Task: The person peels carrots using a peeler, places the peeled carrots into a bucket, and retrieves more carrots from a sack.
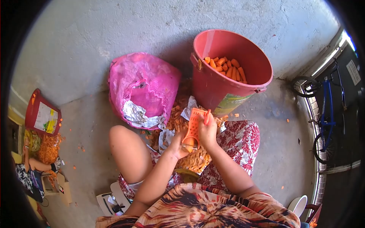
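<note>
In the head view my right hand (208, 133) is closed around the edge of an orange plastic tool with rows of holes, like a grater (194, 125). A small red part (207, 117) shows at the top of that hand; I cannot make out what it belongs to. My left hand (178, 146) is wrapped round a carrot (188, 146) at the tool's lower end, most of it hidden by the fingers and the tool. Beneath both hands lies a heap of orange carrot peelings (195, 161), between my legs.
A red bucket (232, 89) with several peeled carrots (228, 68) stands ahead. Left of it sits a pink mesh sack (144, 87) against the wall. Another person (32, 167), partly visible, sits far left by a red bucket (42, 114). A bicycle (327, 110) is at right.
</note>
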### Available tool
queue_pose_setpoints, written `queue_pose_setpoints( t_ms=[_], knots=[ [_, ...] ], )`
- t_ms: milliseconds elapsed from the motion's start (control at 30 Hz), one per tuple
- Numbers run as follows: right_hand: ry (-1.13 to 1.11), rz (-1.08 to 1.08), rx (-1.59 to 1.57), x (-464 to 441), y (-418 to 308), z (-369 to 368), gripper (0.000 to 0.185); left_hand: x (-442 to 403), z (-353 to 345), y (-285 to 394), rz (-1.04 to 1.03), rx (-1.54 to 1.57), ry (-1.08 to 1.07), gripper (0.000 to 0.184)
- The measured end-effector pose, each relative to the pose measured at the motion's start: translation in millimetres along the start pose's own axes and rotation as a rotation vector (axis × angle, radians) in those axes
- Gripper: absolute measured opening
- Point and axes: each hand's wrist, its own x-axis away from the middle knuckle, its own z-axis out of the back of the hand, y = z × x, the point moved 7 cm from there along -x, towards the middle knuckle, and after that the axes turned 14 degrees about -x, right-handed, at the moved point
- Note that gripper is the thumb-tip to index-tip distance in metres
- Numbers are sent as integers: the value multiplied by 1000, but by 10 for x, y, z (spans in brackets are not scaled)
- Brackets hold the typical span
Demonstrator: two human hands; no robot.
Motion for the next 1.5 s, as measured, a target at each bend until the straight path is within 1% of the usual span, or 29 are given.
queue_pose_setpoints(
  t_ms=[67, 100, 133, 200, 233, 400, 433, 500, 533, 600, 667, 700, 733, 767, 800, 833, 867, 933, 967, 1000, 1033, 1067, 1100, 1133, 1233, 1333, 1400, 1433, 1500],
  knots=[
    [95, 118, 37, -223, -38, 170, 14, 10, 35, -129, 116, -34, -195, 37],
    [223, 34, 16, -420, 156, 378, 14, 103, -105, -106, 89, -214, 17, 42],
    [355, -51, -5, -604, 355, 601, 14, 148, -201, -116, 94, -205, -49, 43],
    [456, -1, 112, -775, 264, 818, 16, 212, -311, -120, 116, -194, -182, 44],
    [405, 7, 81, -745, 171, 762, 14, 143, -223, -104, 104, -127, -201, 43],
    [98, -191, -212, -121, -137, 112, 14, 9, 31, 43, 14, -99, 76, 37],
    [49, -137, -172, -57, -17, 73, 11, -4, 91, 29, 11, -98, 105, 37],
    [-8, -25, -27, 39, -74, -9, 9, -2, 43, -2, -11, -72, -5, 35],
    [-18, 0, -45, 48, -286, -66, 19, -3, 8, -6, -24, -59, -63, 34],
    [-35, -52, 53, 57, -207, -43, 20, 3, 26, -38, 32, -18, -73, 32],
    [36, 143, 15, -33, 47, 95, 19, 13, 85, -80, 102, -64, -32, 33],
    [96, 94, 56, -160, -3, 224, 6, 50, -36, -67, 122, 20, -121, 35],
    [220, 35, 6, -331, 239, 424, 8, 90, -108, -54, 137, -6, -159, 36],
    [371, 127, 86, -446, 10, 567, 14, 126, -183, -42, 152, -33, -198, 37],
    [486, 65, 83, -587, 331, 799, 18, 166, -254, -45, 169, -60, -237, 37],
    [499, 49, 44, -631, 299, 840, 16, 187, -295, -51, 150, -40, -221, 38],
    [510, 36, 4, -664, 259, 863, 13, 162, -266, -61, 156, -5, -197, 37],
    [303, 9, -91, -507, 22, 592, 12, 86, -160, -80, 161, 71, -146, 34],
    [231, -100, -270, -353, -77, 409, 10, 69, -116, -71, 159, 137, -109, 31],
    [149, -121, -254, -201, -202, 255, 8, 64, -97, -33, 131, 72, -25, 30],
    [65, -64, -1, -105, -144, 162, 7, 65, -120, 13, 107, 8, 59, 30],
    [24, 47, 22, 9, -156, 98, 10, 66, -112, 26, 89, -58, 145, 30],
    [-28, 42, 79, 68, -320, 9, 11, 24, -45, 8, 23, -32, 237, 30],
    [-80, 39, 137, 98, -417, -46, 12, 28, -37, -18, 24, -19, 219, 31],
    [-55, -25, 52, 56, -91, -13, 12, 43, -32, -52, 72, -6, 81, 32],
    [182, 138, 133, -298, 127, 299, 14, 52, -25, -138, 158, -93, -136, 37],
    [370, -191, 16, -591, 303, 646, 14, 166, -210, -125, 143, -235, -174, 40],
    [356, -162, -4, -593, 263, 656, 13, 195, -279, -124, 135, -218, -259, 42],
    [320, -98, -39, -634, 168, 667, 13, 145, -249, -73, 139, -138, -180, 41]
  ],
)
